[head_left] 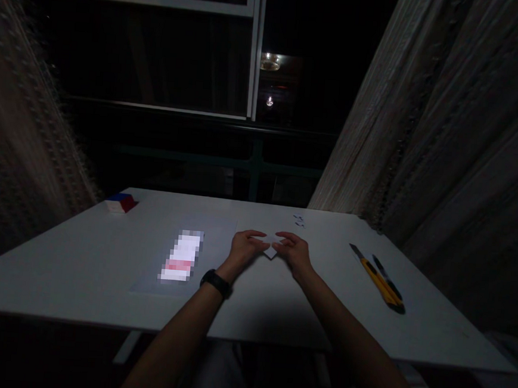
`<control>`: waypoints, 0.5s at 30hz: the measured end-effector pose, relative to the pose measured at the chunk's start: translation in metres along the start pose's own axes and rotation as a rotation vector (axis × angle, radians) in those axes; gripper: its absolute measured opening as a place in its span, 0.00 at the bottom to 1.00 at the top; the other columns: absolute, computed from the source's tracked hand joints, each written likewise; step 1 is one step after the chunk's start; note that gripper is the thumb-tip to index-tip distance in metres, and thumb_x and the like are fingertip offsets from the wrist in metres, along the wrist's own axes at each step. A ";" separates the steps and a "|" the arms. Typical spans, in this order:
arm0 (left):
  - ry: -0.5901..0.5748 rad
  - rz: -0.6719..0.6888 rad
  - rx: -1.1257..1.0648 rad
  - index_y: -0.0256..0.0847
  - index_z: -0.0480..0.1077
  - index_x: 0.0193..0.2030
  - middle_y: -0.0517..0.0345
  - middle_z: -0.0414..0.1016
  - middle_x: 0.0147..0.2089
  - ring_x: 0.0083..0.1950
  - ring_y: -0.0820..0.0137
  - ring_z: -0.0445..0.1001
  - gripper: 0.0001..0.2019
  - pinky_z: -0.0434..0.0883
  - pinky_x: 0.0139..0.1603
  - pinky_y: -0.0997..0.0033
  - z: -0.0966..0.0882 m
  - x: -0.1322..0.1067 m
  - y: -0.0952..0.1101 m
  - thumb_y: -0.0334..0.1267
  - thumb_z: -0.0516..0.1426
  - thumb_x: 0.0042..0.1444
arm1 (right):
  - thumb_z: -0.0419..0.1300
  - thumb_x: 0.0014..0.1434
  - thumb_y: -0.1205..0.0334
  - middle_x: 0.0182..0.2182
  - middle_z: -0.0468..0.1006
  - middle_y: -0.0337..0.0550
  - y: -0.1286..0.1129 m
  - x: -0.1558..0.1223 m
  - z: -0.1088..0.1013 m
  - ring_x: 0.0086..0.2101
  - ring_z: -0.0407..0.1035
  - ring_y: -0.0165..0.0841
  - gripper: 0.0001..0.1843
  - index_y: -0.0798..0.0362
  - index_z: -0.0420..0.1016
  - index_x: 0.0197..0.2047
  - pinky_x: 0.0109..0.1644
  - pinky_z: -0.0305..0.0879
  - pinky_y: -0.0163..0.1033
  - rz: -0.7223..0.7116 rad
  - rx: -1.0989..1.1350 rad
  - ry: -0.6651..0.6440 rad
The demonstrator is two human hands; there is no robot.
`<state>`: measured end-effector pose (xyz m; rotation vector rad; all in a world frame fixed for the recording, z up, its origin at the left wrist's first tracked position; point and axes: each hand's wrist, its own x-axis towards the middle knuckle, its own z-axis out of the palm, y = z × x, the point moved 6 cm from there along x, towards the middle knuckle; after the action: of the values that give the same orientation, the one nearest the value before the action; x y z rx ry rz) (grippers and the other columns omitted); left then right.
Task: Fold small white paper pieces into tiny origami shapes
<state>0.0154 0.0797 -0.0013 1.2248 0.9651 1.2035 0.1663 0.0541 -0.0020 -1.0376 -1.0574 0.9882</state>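
Note:
Both of my hands hold a small piece of white paper (271, 252) just over the middle of the table. My left hand (246, 248) pinches its left side between thumb and fingers, and a dark watch sits on that wrist. On the paper's right side, my right hand (294, 252) has a like pinch. One corner of the paper points down toward me; fingers cover part of its edges. Left of my hands, a lit phone (182, 257) with a blurred screen lies on a pale sheet (220, 236).
A yellow utility knife (380, 281) and a dark pen (385, 274) lie at the right of the white table (267, 314). At the far left stands a Rubik's-type cube (121, 203). Small dark-marked pieces (299, 221) lie near the back edge. Curtains flank a dark window.

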 end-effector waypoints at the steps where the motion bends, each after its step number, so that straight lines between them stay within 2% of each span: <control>1: 0.005 -0.003 0.002 0.31 0.73 0.33 0.54 0.74 0.22 0.23 0.72 0.70 0.19 0.66 0.24 0.74 0.000 0.000 0.001 0.33 0.67 0.29 | 0.70 0.31 0.60 0.16 0.71 0.33 -0.001 0.000 0.000 0.18 0.63 0.25 0.22 0.56 0.75 0.34 0.23 0.59 0.32 0.000 -0.001 -0.008; 8: 0.006 -0.018 -0.040 0.32 0.72 0.31 0.54 0.74 0.22 0.23 0.72 0.71 0.18 0.67 0.26 0.73 -0.001 0.000 0.001 0.33 0.68 0.30 | 0.71 0.29 0.60 0.14 0.70 0.33 -0.001 0.001 -0.002 0.17 0.62 0.25 0.21 0.56 0.75 0.31 0.22 0.59 0.32 0.017 -0.011 0.011; 12: -0.011 -0.017 -0.119 0.32 0.71 0.38 0.51 0.76 0.29 0.29 0.71 0.73 0.23 0.69 0.31 0.72 0.001 -0.001 0.000 0.35 0.68 0.31 | 0.72 0.30 0.60 0.17 0.72 0.34 0.005 0.000 -0.002 0.20 0.67 0.27 0.22 0.56 0.75 0.32 0.27 0.65 0.34 0.056 0.109 0.057; 15: -0.082 -0.065 -0.204 0.31 0.71 0.38 0.50 0.76 0.31 0.30 0.70 0.74 0.23 0.70 0.34 0.71 0.006 -0.003 -0.003 0.38 0.68 0.33 | 0.71 0.32 0.60 0.21 0.75 0.36 0.010 -0.002 -0.001 0.24 0.71 0.30 0.23 0.54 0.74 0.35 0.31 0.69 0.36 0.117 0.219 0.092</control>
<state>0.0214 0.0759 -0.0038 1.0650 0.7951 1.1607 0.1651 0.0538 -0.0122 -0.9624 -0.8005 1.1142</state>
